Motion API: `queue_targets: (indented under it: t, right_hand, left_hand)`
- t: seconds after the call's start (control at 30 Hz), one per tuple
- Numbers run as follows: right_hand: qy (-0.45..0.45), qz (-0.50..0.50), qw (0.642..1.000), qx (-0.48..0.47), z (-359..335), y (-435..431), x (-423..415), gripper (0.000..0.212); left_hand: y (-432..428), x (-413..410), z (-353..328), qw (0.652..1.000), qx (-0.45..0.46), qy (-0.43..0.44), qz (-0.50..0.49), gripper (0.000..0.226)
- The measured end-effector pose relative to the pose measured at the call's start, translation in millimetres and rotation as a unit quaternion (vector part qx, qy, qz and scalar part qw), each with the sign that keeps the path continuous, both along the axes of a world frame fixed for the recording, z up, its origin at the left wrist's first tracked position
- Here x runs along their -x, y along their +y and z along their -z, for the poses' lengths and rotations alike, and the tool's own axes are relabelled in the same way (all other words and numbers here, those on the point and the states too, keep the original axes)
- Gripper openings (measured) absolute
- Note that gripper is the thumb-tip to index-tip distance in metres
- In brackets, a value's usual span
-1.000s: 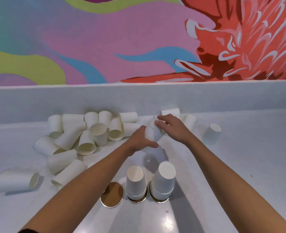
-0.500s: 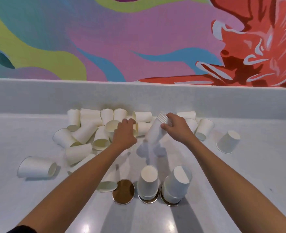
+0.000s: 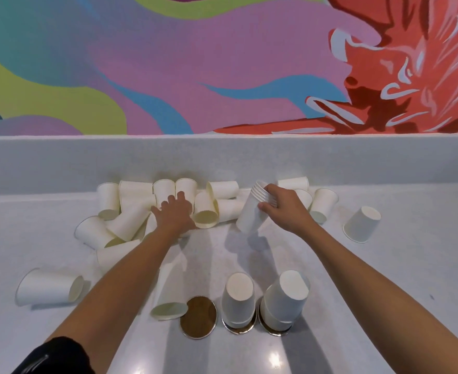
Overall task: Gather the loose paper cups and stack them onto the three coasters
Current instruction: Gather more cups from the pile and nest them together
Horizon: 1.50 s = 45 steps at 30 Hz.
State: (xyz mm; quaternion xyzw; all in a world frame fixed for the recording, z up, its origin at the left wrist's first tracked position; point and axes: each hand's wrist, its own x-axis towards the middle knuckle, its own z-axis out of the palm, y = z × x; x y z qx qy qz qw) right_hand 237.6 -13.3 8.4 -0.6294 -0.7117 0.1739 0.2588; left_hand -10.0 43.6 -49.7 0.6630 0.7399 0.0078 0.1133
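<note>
Three round brown coasters lie in a row near me. The left coaster is bare. The middle coaster and the right coaster each carry a short stack of upturned white cups. My right hand grips a nested stack of white cups by its rims, tilted above the counter. My left hand reaches into the pile of loose cups at the back, fingers spread on a cup; whether it has taken hold is hidden.
A white counter ends at a low back ledge below a colourful mural. Single cups lie at the far left, beside the bare coaster, and upturned at the right. More cups sit behind my right hand.
My left hand let go of the held stack and moved left into the pile of loose cups. My right hand keeps the stack, now tilted more upright.
</note>
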Motion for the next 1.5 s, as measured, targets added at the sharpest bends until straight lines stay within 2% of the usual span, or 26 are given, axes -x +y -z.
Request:
queue_targets:
  t: [0.1,0.2,0.3,0.4,0.47,0.67,0.9,1.0,1.07,1.17,1.23,1.3,1.4,1.5]
  right_hand:
    - [-0.013,-0.004,1.000,-0.011,2,0,0,0.036]
    - [0.004,0.001,1.000,-0.028,4,1,2,0.037]
    - [0.098,0.045,0.991,-0.076,-2,1,8,0.032]
    - [0.173,0.066,0.969,-0.162,-15,1,21,0.020]
    - [0.177,0.059,0.965,-0.184,-22,0,29,0.022]
    - [0.130,0.012,0.975,-0.178,-21,-11,34,0.033]
    - [0.113,0.007,0.987,-0.110,-24,-24,27,0.037]
    - [0.145,0.014,0.986,-0.081,-26,-31,26,0.038]
    - [0.177,0.036,0.981,-0.063,-25,-32,28,0.041]
    - [0.135,0.053,0.989,-0.025,-23,-32,25,0.044]
    - [0.108,0.024,0.994,-0.007,-23,-36,22,0.043]
    - [0.118,-0.025,0.992,0.034,-26,-42,25,0.045]
    - [0.073,-0.117,0.986,0.092,-30,-52,37,0.063]
    - [0.001,-0.163,0.983,0.085,-28,-60,49,0.089]
  left_hand:
    - [-1,0,4,0.999,-0.026,-0.031,-0.006,0.076]
    - [-8,-4,3,0.990,-0.072,-0.119,-0.031,0.079]
    - [-20,-16,-6,0.966,-0.130,-0.219,-0.050,0.086]
    - [-32,-31,-16,0.958,-0.152,-0.244,-0.003,0.093]
    - [-38,-39,-23,0.956,-0.152,-0.249,0.024,0.098]
    - [-49,-55,-41,0.948,-0.165,-0.263,0.067,0.100]
    - [-69,-63,-59,0.936,-0.174,-0.288,0.099,0.097]
    - [-82,-66,-73,0.922,-0.186,-0.322,0.109,0.089]
    - [-90,-67,-82,0.921,-0.199,-0.315,0.116,0.086]
    - [-99,-64,-92,0.947,-0.164,-0.245,0.128,0.082]
    - [-105,-61,-97,0.963,-0.120,-0.199,0.135,0.076]
    - [-109,-57,-100,0.973,-0.076,-0.171,0.137,0.070]
    - [-110,-50,-105,0.975,-0.009,-0.186,0.119,0.064]
    - [-113,-41,-118,0.966,0.039,-0.239,0.091,0.054]
